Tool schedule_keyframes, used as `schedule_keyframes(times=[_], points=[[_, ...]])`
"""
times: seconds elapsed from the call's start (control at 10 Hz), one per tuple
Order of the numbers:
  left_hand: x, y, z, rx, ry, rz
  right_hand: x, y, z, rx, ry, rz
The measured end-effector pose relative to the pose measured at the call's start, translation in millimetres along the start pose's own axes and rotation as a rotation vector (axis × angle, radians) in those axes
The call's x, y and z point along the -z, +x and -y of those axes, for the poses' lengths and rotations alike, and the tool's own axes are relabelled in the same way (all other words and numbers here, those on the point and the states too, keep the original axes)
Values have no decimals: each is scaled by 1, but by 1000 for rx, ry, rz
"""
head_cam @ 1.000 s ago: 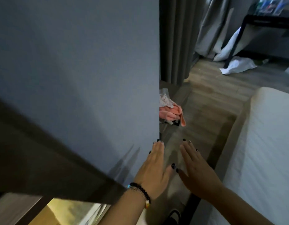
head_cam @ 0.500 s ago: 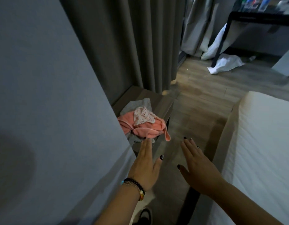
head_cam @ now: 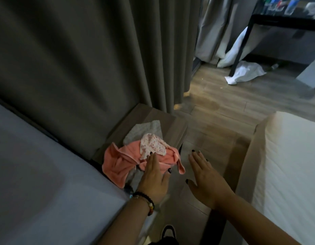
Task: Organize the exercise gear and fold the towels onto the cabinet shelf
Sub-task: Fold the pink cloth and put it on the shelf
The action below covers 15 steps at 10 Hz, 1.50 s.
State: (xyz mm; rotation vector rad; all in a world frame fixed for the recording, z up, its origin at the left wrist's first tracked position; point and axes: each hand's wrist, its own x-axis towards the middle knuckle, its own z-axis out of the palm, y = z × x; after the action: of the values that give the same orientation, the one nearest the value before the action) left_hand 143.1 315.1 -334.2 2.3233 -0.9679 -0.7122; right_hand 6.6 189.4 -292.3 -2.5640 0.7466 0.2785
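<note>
Clearly little is done yet: at the cabinet's (head_cam: 154,119) near edge a pink towel (head_cam: 121,163) lies crumpled, a spotted cloth (head_cam: 152,145) on it and a grey one (head_cam: 146,130) behind, all unfolded. Left hand (head_cam: 154,179) reaches flat-fingered over the pink towel, grasping nothing; right hand (head_cam: 207,177) hovers spread and empty beside the cabinet.

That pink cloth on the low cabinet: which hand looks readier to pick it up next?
Probably the left hand. Its straight fingers already reach over the pink cloth heaped on the low cabinet. The right hand is open too, but hangs over bare floor beside the cabinet, away from the cloth.
</note>
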Motion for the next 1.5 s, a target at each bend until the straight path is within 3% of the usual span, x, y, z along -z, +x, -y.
schedule_keyframes(times=[0.2,0.4,0.5,0.6,0.9,1.0,1.1,1.3,1.5], points=[[-14,35,6,181,-142,-34,6,62,-4,139,-14,27],[-25,73,11,397,-219,-64,14,131,-22,264,-44,161],[-29,92,19,484,-177,-146,23,169,-35,326,-71,261],[-33,106,26,647,-281,-186,34,200,-45,401,-80,320],[-61,162,98,1099,-551,-566,13,252,-71,544,-119,468],[-80,176,144,1238,-614,-548,-1,256,-73,548,-118,504],[-68,180,139,1276,-643,-543,-7,257,-71,561,-152,544],[-19,175,87,1064,-963,-829,-4,252,-48,573,-187,589],[46,155,44,845,-1145,-937,9,251,-10,608,-143,584]])
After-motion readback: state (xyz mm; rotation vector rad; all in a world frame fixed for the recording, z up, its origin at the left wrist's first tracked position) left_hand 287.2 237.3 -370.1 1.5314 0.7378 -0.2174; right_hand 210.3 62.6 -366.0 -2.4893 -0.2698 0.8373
